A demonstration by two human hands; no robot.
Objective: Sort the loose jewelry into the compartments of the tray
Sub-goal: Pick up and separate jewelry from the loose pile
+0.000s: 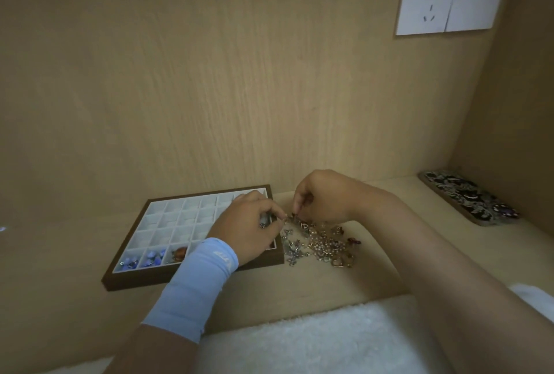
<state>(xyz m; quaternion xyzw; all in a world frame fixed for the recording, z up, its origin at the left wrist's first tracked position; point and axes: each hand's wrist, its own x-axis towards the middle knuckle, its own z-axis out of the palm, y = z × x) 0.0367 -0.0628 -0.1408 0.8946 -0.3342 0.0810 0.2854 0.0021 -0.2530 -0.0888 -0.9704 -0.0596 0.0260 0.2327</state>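
- A person's left hand (248, 225) and right hand (322, 196) meet at the far edge of a heap of loose jewelry (322, 243), which lies on the wooden shelf (389, 256) just beside the right wall of the compartment tray (192, 276).
- Both hands are pinched nearly closed, fingertips drawn together over a small metallic piece (290, 217) at the top of the heap. Whether each hand holds its own piece or both grip one piece cannot be told at this size.
- Most of the tray's white cells look empty; blue pieces (144, 261) sit in the two near-left cells and an amber piece (180, 252) in the next cell along. By that count the sorting looks to be at an early stage.
- The risk, as judged here: the heap looks tangled, so a lifted piece could drag neighbours with it and scatter them across the shelf or into the wrong cell.
- The left hand and its pale blue sleeve (198, 283) hang over the tray's right-hand cells — a careless sweep could nudge the tray or disturb pieces already sorted.
- A small piece slipping from so fine a pinch could roll toward the white fleecy cloth (299, 340) at the near edge, where it would be hard to find.
- A patterned phone case (467, 198) lies well apart to the right, clear of the work.
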